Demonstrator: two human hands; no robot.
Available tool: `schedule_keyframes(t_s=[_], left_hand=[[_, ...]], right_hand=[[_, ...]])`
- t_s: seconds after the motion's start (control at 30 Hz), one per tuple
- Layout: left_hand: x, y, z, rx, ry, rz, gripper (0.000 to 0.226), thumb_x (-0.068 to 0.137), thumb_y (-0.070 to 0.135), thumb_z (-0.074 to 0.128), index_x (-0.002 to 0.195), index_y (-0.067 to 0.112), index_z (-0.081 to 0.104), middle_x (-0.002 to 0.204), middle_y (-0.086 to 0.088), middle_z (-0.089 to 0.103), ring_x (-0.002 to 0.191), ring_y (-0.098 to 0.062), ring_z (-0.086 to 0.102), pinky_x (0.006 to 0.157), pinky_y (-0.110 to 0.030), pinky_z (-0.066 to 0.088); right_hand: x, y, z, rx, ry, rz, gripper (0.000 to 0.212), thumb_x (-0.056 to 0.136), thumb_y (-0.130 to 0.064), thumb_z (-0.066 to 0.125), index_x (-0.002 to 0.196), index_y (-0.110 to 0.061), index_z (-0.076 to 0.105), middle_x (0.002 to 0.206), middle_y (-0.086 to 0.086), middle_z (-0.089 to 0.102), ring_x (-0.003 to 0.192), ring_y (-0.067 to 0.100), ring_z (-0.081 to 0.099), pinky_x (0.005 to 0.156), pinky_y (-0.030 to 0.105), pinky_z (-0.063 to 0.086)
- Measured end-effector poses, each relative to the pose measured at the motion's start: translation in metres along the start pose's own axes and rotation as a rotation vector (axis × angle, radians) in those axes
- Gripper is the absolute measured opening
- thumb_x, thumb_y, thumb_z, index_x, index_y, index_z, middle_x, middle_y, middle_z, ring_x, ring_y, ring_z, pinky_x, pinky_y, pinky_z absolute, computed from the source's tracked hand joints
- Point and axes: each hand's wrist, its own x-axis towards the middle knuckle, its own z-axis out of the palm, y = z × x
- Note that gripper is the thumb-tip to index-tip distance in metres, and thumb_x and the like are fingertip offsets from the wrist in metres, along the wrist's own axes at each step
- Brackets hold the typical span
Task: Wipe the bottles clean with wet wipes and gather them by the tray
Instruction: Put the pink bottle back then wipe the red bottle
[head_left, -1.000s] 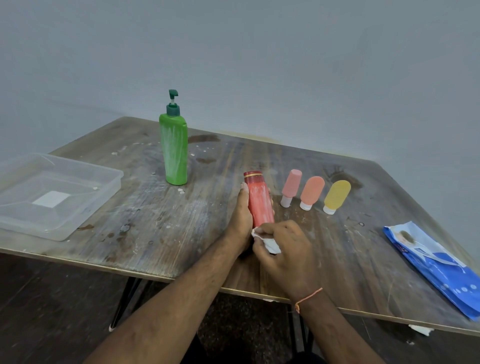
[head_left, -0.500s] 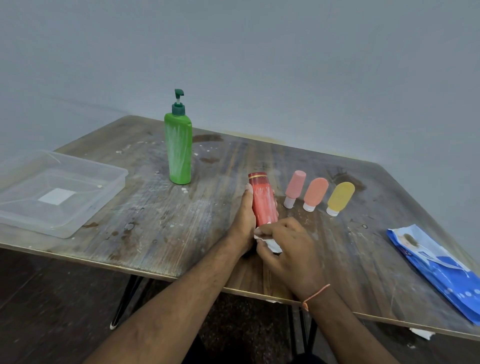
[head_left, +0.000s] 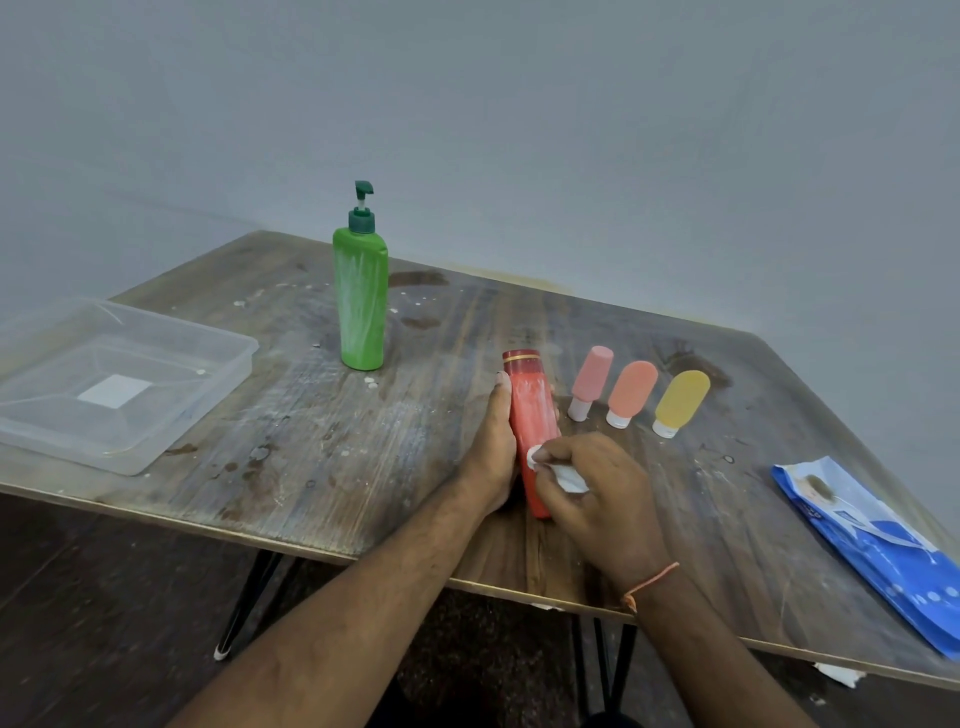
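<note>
Near the table's front edge, the left hand grasps a red bottle from its left side, while the right hand pinches a white wet wipe against the bottle's lower part. A green pump bottle stands upright toward the back edge, streaked with white. Three small tubes lie just right of the red bottle; a clear tray sits at the left edge and a blue wipe pack at the right edge.

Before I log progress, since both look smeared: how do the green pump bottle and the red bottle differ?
The green pump bottle stands upright and untouched; the red bottle lies tilted in the left hand. The green one has a pump and is taller; the red one has a flat red cap. The right hand presses a wet wipe only on the red bottle. Both show white smears.
</note>
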Motion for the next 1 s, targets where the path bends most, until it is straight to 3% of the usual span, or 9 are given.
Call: schedule_keyframes(t_s=[0.1,0.23,0.43,0.53,0.63,0.8,1.0], left_hand=[[0.000,0.000,-0.002,-0.020,-0.001,0.001,0.077,0.105,0.070,0.024,0.119,0.009,0.070,0.093,-0.007,0.075,0.084,-0.017,0.072,0.086,-0.035,0.058],[0.004,-0.001,-0.001,-0.057,0.040,-0.008,0.079,0.102,0.073,0.030,0.123,0.009,0.069,0.095,-0.009,0.073,0.081,-0.019,0.070,0.077,-0.034,0.058],[0.003,-0.002,-0.003,-0.017,0.015,0.038,0.078,0.106,0.070,0.023,0.118,0.010,0.071,0.092,-0.007,0.074,0.083,-0.018,0.071,0.083,-0.035,0.057],[0.003,-0.001,-0.003,-0.050,0.009,0.040,0.077,0.104,0.072,0.026,0.115,0.011,0.072,0.093,-0.008,0.071,0.081,-0.020,0.068,0.079,-0.036,0.056],[0.003,-0.002,-0.002,-0.031,0.000,0.048,0.079,0.104,0.073,0.026,0.119,0.010,0.071,0.095,-0.009,0.072,0.082,-0.021,0.068,0.079,-0.037,0.056],[0.005,-0.003,-0.005,0.001,-0.008,0.071,0.084,0.095,0.081,0.032,0.121,0.011,0.071,0.102,-0.010,0.074,0.092,-0.023,0.071,0.087,-0.041,0.055],[0.002,-0.002,-0.002,-0.010,-0.030,0.092,0.080,0.097,0.078,0.031,0.114,0.013,0.074,0.096,-0.012,0.072,0.084,-0.024,0.068,0.083,-0.042,0.056]], right_hand=[[0.005,-0.005,0.003,0.024,0.028,0.017,0.023,0.085,-0.004,0.086,0.101,-0.018,0.078,0.101,-0.010,0.076,0.096,0.008,0.068,0.086,0.026,0.055],[-0.002,-0.003,-0.003,0.011,-0.091,-0.075,0.016,0.088,-0.008,0.083,0.099,-0.018,0.078,0.101,-0.010,0.075,0.095,0.009,0.068,0.084,0.026,0.054],[0.001,-0.001,-0.001,0.069,0.012,0.096,0.023,0.089,-0.006,0.084,0.105,-0.023,0.077,0.104,-0.023,0.070,0.100,0.001,0.068,0.090,0.022,0.055],[-0.005,-0.001,-0.002,0.057,-0.041,0.045,0.021,0.090,-0.008,0.083,0.105,-0.022,0.077,0.105,-0.019,0.071,0.100,-0.003,0.065,0.091,0.014,0.050],[-0.006,0.005,-0.007,0.074,-0.075,0.099,0.020,0.092,-0.009,0.081,0.106,-0.023,0.076,0.105,-0.026,0.068,0.103,-0.011,0.063,0.091,0.008,0.047],[0.005,0.001,0.000,0.139,0.024,0.251,0.014,0.094,-0.016,0.080,0.106,-0.024,0.079,0.104,-0.025,0.073,0.103,-0.001,0.069,0.088,0.015,0.053],[-0.004,0.011,-0.005,0.150,-0.048,0.270,0.013,0.095,-0.017,0.078,0.107,-0.023,0.078,0.104,-0.028,0.071,0.102,-0.003,0.069,0.086,0.013,0.054]])
